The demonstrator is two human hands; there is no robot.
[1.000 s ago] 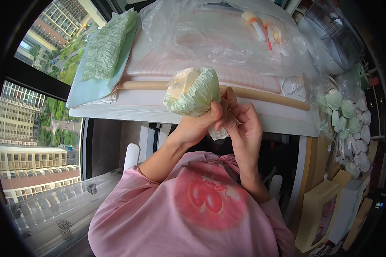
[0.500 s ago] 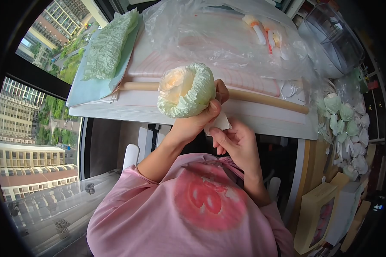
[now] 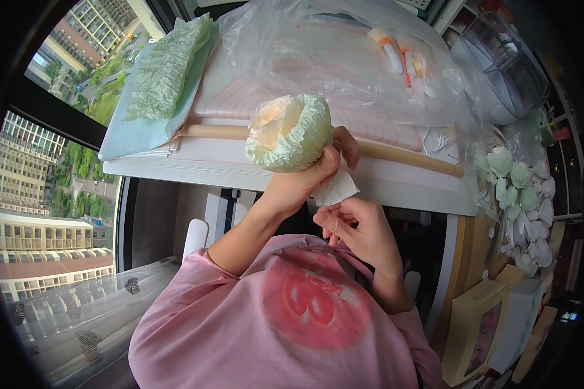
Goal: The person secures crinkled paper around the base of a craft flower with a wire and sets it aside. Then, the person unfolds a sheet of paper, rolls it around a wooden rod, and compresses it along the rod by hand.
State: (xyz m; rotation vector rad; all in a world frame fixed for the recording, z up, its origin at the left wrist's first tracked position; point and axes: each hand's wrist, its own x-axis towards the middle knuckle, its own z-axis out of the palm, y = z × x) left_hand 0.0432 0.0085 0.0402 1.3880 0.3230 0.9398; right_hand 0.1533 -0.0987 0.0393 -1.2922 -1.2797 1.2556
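A paper flower (image 3: pixel 291 133) with a cream centre and crinkled pale green outer petals is held upright over the table's front edge. My left hand (image 3: pixel 303 183) is closed around its base, thumb in front and fingers behind. A whitish paper tail (image 3: pixel 337 188) hangs below that grip. Just under the tail, my right hand (image 3: pixel 360 232) has its fingers curled with thumb and index close together. Whatever lies between them, if anything, is too small or hidden to make out.
A wooden rod (image 3: pixel 412 158) lies along the table (image 3: pixel 272 176). Crinkled green paper (image 3: pixel 169 68) rests on blue sheets (image 3: pixel 120 139) at left. Clear plastic film (image 3: pixel 318 55) covers the back, with white-handled items (image 3: pixel 392 57) on it. Wrapped green and white flowers (image 3: pixel 522 194) hang at right.
My right hand has slid slightly down from the paper tail, so more of the tail shows. The flower has shifted a little to the right in my left hand.
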